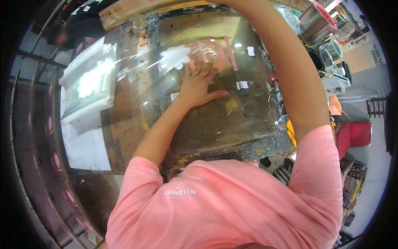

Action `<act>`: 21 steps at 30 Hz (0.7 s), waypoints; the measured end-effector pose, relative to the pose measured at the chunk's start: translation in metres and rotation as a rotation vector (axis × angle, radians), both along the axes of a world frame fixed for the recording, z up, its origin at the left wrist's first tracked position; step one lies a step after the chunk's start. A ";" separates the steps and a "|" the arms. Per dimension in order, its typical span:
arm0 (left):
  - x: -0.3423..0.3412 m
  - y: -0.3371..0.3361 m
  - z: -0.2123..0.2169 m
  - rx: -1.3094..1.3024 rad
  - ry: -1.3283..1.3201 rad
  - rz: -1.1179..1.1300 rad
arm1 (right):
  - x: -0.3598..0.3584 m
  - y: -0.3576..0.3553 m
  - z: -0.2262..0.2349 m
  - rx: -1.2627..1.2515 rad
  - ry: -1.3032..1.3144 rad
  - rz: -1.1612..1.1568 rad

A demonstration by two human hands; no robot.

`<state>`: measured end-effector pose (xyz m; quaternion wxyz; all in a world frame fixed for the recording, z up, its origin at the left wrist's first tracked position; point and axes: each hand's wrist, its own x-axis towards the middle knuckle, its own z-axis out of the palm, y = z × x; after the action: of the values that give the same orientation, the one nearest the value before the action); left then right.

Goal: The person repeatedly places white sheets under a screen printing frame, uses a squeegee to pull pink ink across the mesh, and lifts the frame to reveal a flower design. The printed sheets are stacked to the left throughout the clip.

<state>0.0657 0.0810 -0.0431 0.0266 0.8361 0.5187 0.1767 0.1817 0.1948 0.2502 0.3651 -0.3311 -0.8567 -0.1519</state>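
Observation:
My left hand (pixel 200 85) lies palm down with its fingers spread on a clear glossy plastic sheet (pixel 244 112) over the worktable. The fingertips touch the lower part of a pink printed shape (pixel 213 54). Just left of that is a white cloud-like shape (pixel 174 58), and to its right lies a thin pink strip (pixel 230 54). My right arm (pixel 275 41) reaches far forward over the table's right side. Its hand is cut off at the top edge, so its fingers and anything in them are hidden.
Small white pieces (pixel 241 85) sit around the sheet. At left are glossy clear sheets (pixel 108 89) and white paper (pixel 87 145). A wooden bar (pixel 124 14) crosses the far edge. Metal cans (pixel 317 23) crowd the far right, with a red chair (pixel 360 133) beyond. Another person (pixel 78 33) is at far left.

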 end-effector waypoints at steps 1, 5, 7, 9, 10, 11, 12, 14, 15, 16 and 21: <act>0.012 0.008 0.001 -0.020 0.004 -0.050 | 0.000 0.004 0.002 -0.040 -0.015 0.000; 0.054 0.028 0.000 -0.021 0.008 -0.155 | -0.009 0.013 0.005 0.089 0.024 -0.020; 0.066 0.024 -0.004 -0.026 -0.003 -0.147 | -0.010 0.012 0.008 0.047 0.044 -0.011; 0.071 0.015 -0.006 -0.015 -0.034 -0.133 | -0.009 0.007 0.013 -0.093 0.006 -0.093; 0.072 0.011 -0.007 -0.037 -0.025 -0.130 | -0.009 0.004 0.015 -0.099 0.001 -0.112; 0.073 0.007 -0.007 -0.045 -0.030 -0.132 | -0.010 -0.001 0.016 -0.105 -0.004 -0.130; 0.072 0.004 -0.006 -0.005 -0.057 -0.125 | -0.012 -0.004 0.018 -0.111 -0.009 -0.149; 0.071 0.000 -0.004 -0.043 -0.046 -0.144 | -0.013 -0.011 0.015 -0.056 0.008 -0.172; 0.071 -0.001 -0.003 -0.046 -0.048 -0.153 | -0.013 -0.012 0.013 -0.031 0.018 -0.184; 0.070 -0.001 -0.003 -0.026 -0.070 -0.152 | -0.014 -0.012 0.010 -0.016 0.027 -0.199; 0.072 -0.004 -0.009 0.040 -0.130 -0.147 | -0.012 0.002 0.004 0.033 0.044 -0.064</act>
<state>0.1380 0.0766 -0.0518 0.0565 0.8589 0.4497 0.2386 0.1697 0.1972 0.2537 0.3842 -0.3555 -0.8349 -0.1703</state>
